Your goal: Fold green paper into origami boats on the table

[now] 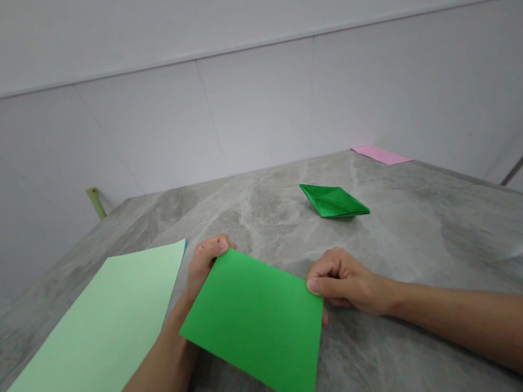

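A dark green folded sheet of paper [259,321] is held just above the grey marble table [415,233], tilted toward me. My left hand [205,261] pinches its far left corner, fingers closed on the edge. My right hand [343,281] pinches the right corner between thumb and curled fingers. A folded green paper boat [333,200] rests farther back on the table, apart from both hands.
A large light green sheet [89,347] lies on the table at the left, with a blue edge showing beneath its far corner. A pink sheet [381,154] lies at the far right corner. White walls stand behind the table.
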The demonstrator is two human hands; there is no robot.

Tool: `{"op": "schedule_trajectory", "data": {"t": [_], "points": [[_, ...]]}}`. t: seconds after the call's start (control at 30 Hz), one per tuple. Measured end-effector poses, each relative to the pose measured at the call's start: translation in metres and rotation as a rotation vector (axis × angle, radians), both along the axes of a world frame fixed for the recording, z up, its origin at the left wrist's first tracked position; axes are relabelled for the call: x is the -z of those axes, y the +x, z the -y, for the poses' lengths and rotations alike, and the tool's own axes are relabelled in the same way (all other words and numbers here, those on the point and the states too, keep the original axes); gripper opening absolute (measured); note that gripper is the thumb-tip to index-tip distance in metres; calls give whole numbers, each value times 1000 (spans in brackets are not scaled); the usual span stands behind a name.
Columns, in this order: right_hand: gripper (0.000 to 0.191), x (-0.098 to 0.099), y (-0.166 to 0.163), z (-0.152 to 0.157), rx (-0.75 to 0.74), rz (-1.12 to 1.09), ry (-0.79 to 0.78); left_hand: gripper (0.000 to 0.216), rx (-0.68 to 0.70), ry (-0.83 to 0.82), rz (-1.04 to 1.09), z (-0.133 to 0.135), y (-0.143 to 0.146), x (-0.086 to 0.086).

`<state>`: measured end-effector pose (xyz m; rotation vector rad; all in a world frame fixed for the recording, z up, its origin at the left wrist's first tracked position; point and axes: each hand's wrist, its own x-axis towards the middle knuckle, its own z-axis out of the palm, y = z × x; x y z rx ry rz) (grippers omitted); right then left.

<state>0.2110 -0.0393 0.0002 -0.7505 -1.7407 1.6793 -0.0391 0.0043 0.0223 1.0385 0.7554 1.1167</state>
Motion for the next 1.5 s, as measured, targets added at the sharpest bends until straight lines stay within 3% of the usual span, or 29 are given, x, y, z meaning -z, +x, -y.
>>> {"op": "schedule_trajectory", "data": {"t": [0.2, 0.37, 0.53, 0.7, 0.77, 0.83, 0.97, 1.17, 1.33, 1.5], "points": [[51, 0, 8, 3, 70, 18, 132, 27, 76, -78, -35, -9, -13, -2], [50, -4, 8, 1, 134, 70, 207, 34, 215, -42, -362, -6, -9, -2], [47, -1, 2, -1, 244, 162, 228, 35, 18, 19, -570, -9, -1, 5], [35, 1, 6, -3, 389, 199, 200, 35, -163, -23, -562, -16, -13, 7], [35, 1, 8, -5, 455, 180, 211, 37, -55, -47, -547, -13, -11, 7], [36, 1, 6, -7, 454, 155, 210, 35, 167, -31, -560, -6, -1, 9], [35, 5, -6, -7, 261, 110, 149, 41, 480, 130, -630, 11, 27, 14], [42, 10, -10, -2, 231, 169, 240, 47, 534, 377, -692, 20, 39, 14], [44, 5, -9, 0, 129, 160, 381, 48, 642, 290, -625, 23, 36, 12], [45, 4, -11, 3, -31, 51, 201, 50, 653, 242, -504, 32, 44, 12]]}}
